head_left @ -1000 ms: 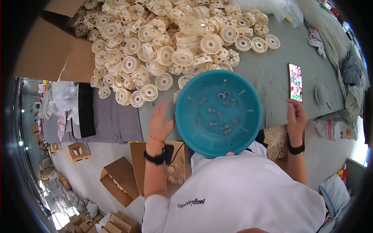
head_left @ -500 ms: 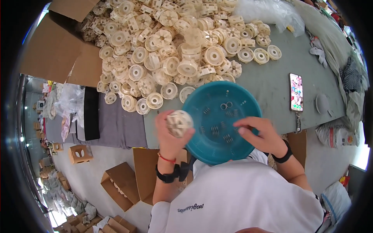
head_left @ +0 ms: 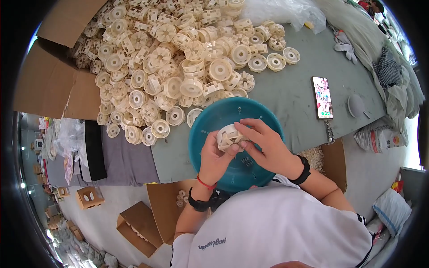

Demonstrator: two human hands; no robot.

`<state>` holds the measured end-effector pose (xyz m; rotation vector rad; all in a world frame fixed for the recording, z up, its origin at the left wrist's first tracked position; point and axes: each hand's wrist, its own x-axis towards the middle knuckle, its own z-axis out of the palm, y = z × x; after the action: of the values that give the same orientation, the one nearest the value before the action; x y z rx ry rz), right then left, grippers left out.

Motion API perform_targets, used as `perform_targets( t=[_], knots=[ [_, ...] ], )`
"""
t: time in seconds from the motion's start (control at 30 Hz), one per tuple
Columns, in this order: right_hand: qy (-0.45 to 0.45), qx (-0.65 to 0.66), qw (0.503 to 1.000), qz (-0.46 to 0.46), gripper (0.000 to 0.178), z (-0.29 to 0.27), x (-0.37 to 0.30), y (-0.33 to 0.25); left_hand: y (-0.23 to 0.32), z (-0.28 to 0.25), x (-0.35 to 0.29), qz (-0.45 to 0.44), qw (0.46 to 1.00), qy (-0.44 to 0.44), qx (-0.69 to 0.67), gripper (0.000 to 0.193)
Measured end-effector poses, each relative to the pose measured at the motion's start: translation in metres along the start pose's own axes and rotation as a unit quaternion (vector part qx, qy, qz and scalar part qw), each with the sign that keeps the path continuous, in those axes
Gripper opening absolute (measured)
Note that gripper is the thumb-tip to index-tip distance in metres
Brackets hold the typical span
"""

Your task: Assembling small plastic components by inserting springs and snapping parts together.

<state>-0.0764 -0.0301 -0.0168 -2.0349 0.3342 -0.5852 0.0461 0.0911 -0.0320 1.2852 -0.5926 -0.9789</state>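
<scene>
Both hands meet over a teal plastic basin [head_left: 205, 120], holding one cream plastic wheel-shaped part [head_left: 229, 137] with slots round its side. My left hand [head_left: 213, 156] grips it from the left, fingers curled under and thumb at its lower edge. The fingers of my right hand [head_left: 268, 147] are closed against its right side; whether a small piece sits between those fingertips I cannot tell. Inside the basin lie small metal springs [head_left: 246, 161], partly hidden by the hands.
A large heap of cream wheel-shaped parts [head_left: 170, 62] covers the back left, beside an open cardboard box [head_left: 58, 80]. At right lie a lit phone [head_left: 322, 98] and a grey rounded piece [head_left: 356, 106]. Open boxes [head_left: 139, 228] stand on the floor below the table.
My right hand has come up out of the basin to the cream part. My left hand has carried that part rightward over the basin. The whole view has shifted somewhat.
</scene>
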Motion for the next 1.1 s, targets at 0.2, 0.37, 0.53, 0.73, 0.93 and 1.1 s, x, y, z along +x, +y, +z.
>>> perform_targets(
  t=[0.2,0.37,0.53,0.73,0.93,1.1],
  knots=[
    [0.046,-0.079,0.993,-0.071,0.033,0.001,-0.003,-0.003,-0.013,-0.001,-0.004,0.013,0.998,0.048,0.05,0.039],
    [0.03,-0.057,0.997,-0.038,0.025,0.005,-0.005,-0.003,-0.011,-0.004,-0.003,0.029,0.999,0.027,-0.001,0.035],
    [-0.03,0.327,0.915,0.235,0.021,0.007,-0.001,0.011,0.003,-0.012,-0.007,-0.128,0.945,-0.025,-0.301,0.03],
    [-0.021,0.108,0.987,0.115,0.024,-0.012,-0.006,-0.008,-0.022,-0.031,-0.003,0.084,0.976,0.1,0.176,0.015],
    [0.081,0.227,0.935,0.262,0.024,-0.093,-0.06,0.034,0.0,-0.072,-0.062,0.145,0.871,0.183,0.432,0.017],
    [0.095,0.072,0.899,0.422,0.028,-0.157,-0.181,0.097,-0.044,-0.152,-0.171,0.033,0.866,0.396,0.302,0.03]
  ],
)
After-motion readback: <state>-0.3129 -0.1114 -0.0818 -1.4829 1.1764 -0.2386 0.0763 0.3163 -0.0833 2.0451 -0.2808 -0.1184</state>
